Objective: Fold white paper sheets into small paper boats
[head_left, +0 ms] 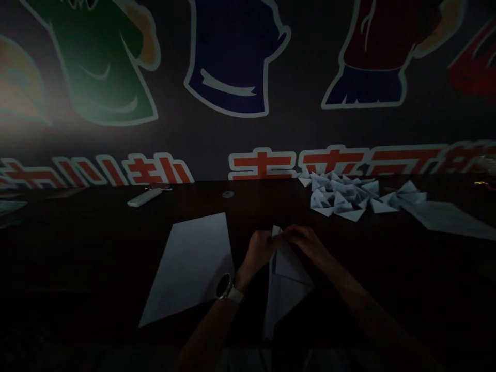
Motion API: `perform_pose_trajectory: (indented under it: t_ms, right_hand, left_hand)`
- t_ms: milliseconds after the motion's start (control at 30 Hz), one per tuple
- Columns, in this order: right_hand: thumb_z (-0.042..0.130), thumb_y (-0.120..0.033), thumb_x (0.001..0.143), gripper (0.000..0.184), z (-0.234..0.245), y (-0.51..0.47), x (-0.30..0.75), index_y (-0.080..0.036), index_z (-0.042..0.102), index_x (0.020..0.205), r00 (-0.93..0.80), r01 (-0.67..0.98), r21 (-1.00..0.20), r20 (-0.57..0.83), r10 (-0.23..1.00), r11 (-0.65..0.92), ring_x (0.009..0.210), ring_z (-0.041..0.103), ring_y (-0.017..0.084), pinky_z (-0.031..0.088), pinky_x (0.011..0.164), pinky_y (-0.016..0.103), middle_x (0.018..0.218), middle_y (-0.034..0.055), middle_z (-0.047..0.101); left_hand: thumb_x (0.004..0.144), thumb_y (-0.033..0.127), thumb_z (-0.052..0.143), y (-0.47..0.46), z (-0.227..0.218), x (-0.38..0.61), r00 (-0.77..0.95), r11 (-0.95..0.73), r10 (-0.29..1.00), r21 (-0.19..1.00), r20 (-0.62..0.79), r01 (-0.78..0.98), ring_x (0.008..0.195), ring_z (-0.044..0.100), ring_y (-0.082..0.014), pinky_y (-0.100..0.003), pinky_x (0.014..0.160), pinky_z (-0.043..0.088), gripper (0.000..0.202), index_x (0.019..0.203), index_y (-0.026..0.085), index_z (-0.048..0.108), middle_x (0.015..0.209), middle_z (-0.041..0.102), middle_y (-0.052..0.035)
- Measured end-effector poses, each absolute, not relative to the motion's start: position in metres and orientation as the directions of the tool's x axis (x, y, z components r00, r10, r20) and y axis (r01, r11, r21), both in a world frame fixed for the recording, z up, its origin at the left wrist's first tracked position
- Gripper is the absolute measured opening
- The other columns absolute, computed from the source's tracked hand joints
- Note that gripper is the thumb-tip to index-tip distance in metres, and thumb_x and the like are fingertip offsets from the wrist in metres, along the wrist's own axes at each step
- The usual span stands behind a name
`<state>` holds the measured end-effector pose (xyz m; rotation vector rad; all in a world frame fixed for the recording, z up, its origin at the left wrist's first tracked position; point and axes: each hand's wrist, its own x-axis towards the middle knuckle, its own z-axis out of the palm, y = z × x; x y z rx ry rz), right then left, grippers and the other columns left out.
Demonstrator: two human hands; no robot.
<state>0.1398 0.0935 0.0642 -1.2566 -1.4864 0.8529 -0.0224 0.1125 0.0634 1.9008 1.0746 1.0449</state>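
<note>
My left hand [259, 251] and my right hand [304, 242] meet at the top of a white paper sheet [287, 279], pinching its pointed folded end between their fingers. The sheet lies on the dark table [116, 243] with diagonal folds, and its lower tip points toward me. A flat, unfolded white sheet [188, 268] lies just left of my left hand, not touching it. A wristwatch [225, 285] with a pale strap sits on my left wrist.
A heap of several folded paper pieces [337, 194] lies at the far right of the table, with another flat sheet [445, 219] beside it. A white remote control [145, 197] and a small round disc [228, 194] lie at the back. Behind stands a wall [232, 134] printed with cartoon shirts and red characters.
</note>
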Motion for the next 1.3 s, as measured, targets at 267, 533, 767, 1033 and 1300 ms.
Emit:
perform_pose_trajectory:
  t_ms: [267, 533, 767, 1033, 1300]
  right_hand:
    - [0.062, -0.043, 0.068, 0.026, 0.067, 0.095, 0.145, -0.019, 0.069, 0.070, 0.080, 0.330, -0.914, 0.277, 0.957, 0.237, 0.074, 0.063, 0.021, 0.047, 0.068, 0.031, 0.074, 0.0043, 0.070]
    - [0.061, -0.037, 0.064, 0.018, 0.066, 0.097, 0.145, -0.020, 0.066, 0.064, 0.093, 0.328, -0.900, 0.332, 0.939, 0.286, 0.069, 0.061, 0.019, 0.046, 0.065, 0.029, 0.067, 0.0007, 0.067]
    - [0.064, -0.045, 0.065, 0.025, 0.055, 0.099, 0.137, -0.020, 0.070, 0.068, 0.199, 0.135, -0.963, 0.257, 0.946, 0.234, 0.075, 0.063, 0.022, 0.047, 0.068, 0.032, 0.074, 0.0029, 0.070]
    - [0.069, -0.047, 0.065, 0.033, 0.059, 0.093, 0.131, -0.020, 0.066, 0.085, 0.248, 0.171, -0.932, 0.356, 0.901, 0.321, 0.077, 0.063, 0.021, 0.048, 0.068, 0.031, 0.081, 0.0036, 0.069]
    - [0.058, -0.037, 0.078, 0.020, 0.068, 0.081, 0.125, -0.022, 0.070, 0.083, 0.157, 0.328, -0.827, 0.523, 0.838, 0.455, 0.088, 0.062, 0.021, 0.047, 0.080, 0.032, 0.089, 0.0049, 0.069]
  left_hand:
    - [0.079, 0.050, 0.048, 0.113, 0.055, -0.021, 0.290, -0.130, 0.950, 0.991, 0.117, 0.026, 0.066, 0.054, -0.0176, -0.027, 0.059, 0.041, 0.042, 0.072, 0.014, 0.068, 0.067, 0.061, -0.0063]
    - [0.068, 0.058, 0.061, 0.111, 0.054, -0.014, 0.355, -0.121, 0.927, 0.992, 0.119, -0.014, 0.060, 0.047, -0.0117, -0.022, 0.055, 0.034, 0.050, 0.072, 0.009, 0.069, 0.063, 0.058, -0.0005]
    - [0.072, 0.051, 0.060, 0.113, 0.052, -0.010, 0.231, -0.281, 0.937, 0.958, 0.261, 0.057, 0.058, 0.045, -0.0098, -0.019, 0.053, 0.032, 0.040, 0.068, 0.011, 0.066, 0.061, 0.055, 0.0014]
    - [0.081, 0.037, 0.052, 0.108, 0.057, -0.010, 0.185, -0.471, 0.878, 0.868, 0.442, 0.160, 0.060, 0.046, -0.0097, -0.020, 0.058, 0.034, 0.028, 0.067, 0.014, 0.061, 0.062, 0.053, 0.0027]
    - [0.083, 0.037, 0.050, 0.103, 0.062, -0.012, 0.182, -0.509, 0.857, 0.847, 0.483, 0.151, 0.060, 0.044, -0.0094, -0.020, 0.057, 0.034, 0.028, 0.068, 0.015, 0.058, 0.062, 0.050, 0.0033]
